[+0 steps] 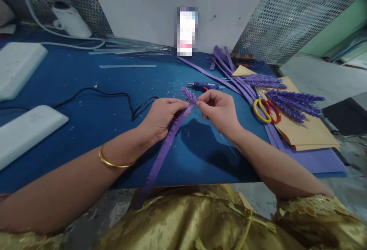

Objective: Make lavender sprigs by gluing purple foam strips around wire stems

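Note:
My left hand (159, 118) is closed, thumb and finger pinching a long fringed purple paper strip (168, 143) whose loose end hangs past the table's front edge. At the strip's upper end is a small purple paper flower spike (188, 94), its cut tips curling outward. My right hand (219, 108) pinches the base of that flower, its fingertips close to those of my left hand. A thin wire (228, 145) shows below my right hand, slanting down to the right. Just behind the hands lies a blue glue gun (205, 85).
On the right lie scissors (264, 111) with yellow and red handles, finished purple flower spikes (296, 103), brown paper (309, 135) and purple strips (226, 66). A phone (187, 32) leans at the back. A black cord (109, 92) and white boxes (31, 135) are at left.

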`<state>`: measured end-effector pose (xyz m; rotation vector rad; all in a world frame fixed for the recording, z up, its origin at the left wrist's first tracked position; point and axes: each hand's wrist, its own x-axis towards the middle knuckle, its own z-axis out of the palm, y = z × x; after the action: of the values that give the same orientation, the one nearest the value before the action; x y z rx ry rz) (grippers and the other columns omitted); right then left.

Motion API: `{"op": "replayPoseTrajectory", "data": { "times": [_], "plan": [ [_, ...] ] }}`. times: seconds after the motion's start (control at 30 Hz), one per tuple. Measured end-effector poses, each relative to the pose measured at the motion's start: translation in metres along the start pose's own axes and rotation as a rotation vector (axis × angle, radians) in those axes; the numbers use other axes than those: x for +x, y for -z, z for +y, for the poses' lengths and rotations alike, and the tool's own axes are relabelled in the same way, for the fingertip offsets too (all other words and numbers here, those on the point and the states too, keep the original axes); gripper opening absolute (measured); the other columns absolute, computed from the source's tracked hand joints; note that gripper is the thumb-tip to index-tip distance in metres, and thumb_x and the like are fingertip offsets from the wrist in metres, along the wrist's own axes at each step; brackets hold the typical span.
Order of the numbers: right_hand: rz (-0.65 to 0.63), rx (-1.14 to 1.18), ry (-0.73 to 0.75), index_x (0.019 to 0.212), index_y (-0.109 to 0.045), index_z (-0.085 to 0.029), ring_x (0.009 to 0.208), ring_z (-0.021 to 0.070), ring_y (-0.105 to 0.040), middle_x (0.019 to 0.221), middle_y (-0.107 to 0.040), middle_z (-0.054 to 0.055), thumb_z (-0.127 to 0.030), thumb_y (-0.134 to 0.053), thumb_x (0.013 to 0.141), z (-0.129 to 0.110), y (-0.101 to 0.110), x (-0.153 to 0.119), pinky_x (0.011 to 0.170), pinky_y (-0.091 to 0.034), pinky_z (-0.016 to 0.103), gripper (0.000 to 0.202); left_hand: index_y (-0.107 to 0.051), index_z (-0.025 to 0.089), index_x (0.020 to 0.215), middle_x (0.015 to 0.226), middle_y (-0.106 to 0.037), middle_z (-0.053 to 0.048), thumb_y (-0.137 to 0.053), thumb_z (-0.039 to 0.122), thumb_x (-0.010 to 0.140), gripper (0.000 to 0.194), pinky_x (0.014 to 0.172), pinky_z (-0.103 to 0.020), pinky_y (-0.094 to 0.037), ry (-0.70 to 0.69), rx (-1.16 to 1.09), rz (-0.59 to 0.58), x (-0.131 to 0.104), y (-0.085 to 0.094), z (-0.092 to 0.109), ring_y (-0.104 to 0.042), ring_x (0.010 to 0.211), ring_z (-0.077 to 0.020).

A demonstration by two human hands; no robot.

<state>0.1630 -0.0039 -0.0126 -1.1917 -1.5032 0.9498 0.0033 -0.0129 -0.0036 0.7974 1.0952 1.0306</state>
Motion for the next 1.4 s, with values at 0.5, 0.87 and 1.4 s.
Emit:
{"op": "replayPoseTrajectory", "data": {
  "times": [0.5, 0.87, 1.4],
  "plan": [
    [0.061, -0.833, 0.597, 0.074, -0.057, -0.02, 0.062, 0.0136, -0.048, 0.076, -0.056, 0.003, -0.016, -0.049, 0.091, 0.005, -0.002, -0.012, 0.055, -0.031, 0.029, 0.019, -0.068, 0.015, 0.055, 0.052, -0.056, 0.002, -0.08, 0.027, 0.059, 0.017, 0.045, -0.022, -0.029, -0.061, 0.051, 0.011, -0.001, 0.0, -0.006, -0.042, 0.048, -0.0074],
    [-0.055, -0.569, 0.533, 0.089, -0.066, -0.019, 0.067, 0.0139, -0.055, 0.076, -0.06, 0.003, -0.01, -0.05, 0.09, 0.002, 0.001, -0.012, 0.062, -0.042, 0.027, 0.018, -0.07, 0.015, 0.054, 0.056, -0.064, -0.002, -0.079, 0.025, 0.06, 0.015, 0.05, -0.022, -0.037, -0.074, 0.014, 0.07, 0.006, 0.004, -0.006, -0.051, 0.053, -0.0102],
    [-0.03, -0.102, 0.088, 0.083, -0.069, -0.018, 0.048, 0.0099, -0.055, 0.064, -0.064, -0.002, -0.02, -0.064, 0.081, 0.002, -0.003, -0.006, 0.047, -0.045, 0.024, 0.005, -0.072, 0.015, 0.06, 0.059, -0.067, -0.002, -0.081, 0.032, 0.062, 0.019, 0.051, -0.022, -0.039, -0.114, 0.038, 0.033, 0.007, 0.005, -0.004, -0.053, 0.053, -0.0105]
  ]
}}
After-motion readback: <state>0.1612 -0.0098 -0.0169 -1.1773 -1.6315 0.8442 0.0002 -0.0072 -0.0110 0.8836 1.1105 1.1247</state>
